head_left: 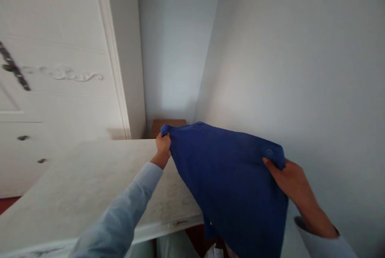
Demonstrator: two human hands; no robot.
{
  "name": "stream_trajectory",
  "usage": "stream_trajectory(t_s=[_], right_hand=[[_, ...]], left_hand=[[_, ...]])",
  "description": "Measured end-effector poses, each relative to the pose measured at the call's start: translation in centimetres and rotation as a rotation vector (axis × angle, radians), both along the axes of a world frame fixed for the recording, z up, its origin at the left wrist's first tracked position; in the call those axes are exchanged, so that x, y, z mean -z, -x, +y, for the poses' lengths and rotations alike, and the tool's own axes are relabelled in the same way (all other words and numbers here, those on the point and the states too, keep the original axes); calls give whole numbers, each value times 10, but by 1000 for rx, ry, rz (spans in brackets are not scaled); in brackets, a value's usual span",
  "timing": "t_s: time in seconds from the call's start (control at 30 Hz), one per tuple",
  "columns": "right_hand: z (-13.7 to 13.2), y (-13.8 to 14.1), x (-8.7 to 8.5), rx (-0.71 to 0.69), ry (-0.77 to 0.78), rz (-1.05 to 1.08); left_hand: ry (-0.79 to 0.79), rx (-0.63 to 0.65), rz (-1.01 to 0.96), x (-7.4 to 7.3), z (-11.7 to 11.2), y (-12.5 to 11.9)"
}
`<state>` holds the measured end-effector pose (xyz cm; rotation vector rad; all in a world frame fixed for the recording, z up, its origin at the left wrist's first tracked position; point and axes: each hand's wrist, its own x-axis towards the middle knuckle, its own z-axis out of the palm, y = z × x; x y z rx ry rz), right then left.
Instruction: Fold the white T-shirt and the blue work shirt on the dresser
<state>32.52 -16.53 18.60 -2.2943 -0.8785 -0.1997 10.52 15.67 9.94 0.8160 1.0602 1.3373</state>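
A blue cloth garment (231, 177) hangs stretched between both hands over the right end of a pale table (84, 185). My left hand (163, 147) is closed on its far upper corner, above the table's back edge. My right hand (290, 181) grips the near upper corner, beside a small round button, to the right of the table. The cloth sags down past the table's front edge. Light blue sleeves cover both forearms.
A white panelled cabinet with dark handles (54, 89) stands at the left behind the table. A bare wall (300, 69) runs close on the right. A brown wooden piece (167, 124) sits in the far corner. Red floor (7, 204) shows at the left.
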Motion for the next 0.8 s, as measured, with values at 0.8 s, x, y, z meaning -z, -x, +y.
stream_trajectory(t_s=[0.8], right_hand=[[-13, -13, 134, 483, -576, 805]], left_hand=[[119, 329, 258, 27, 87, -162]])
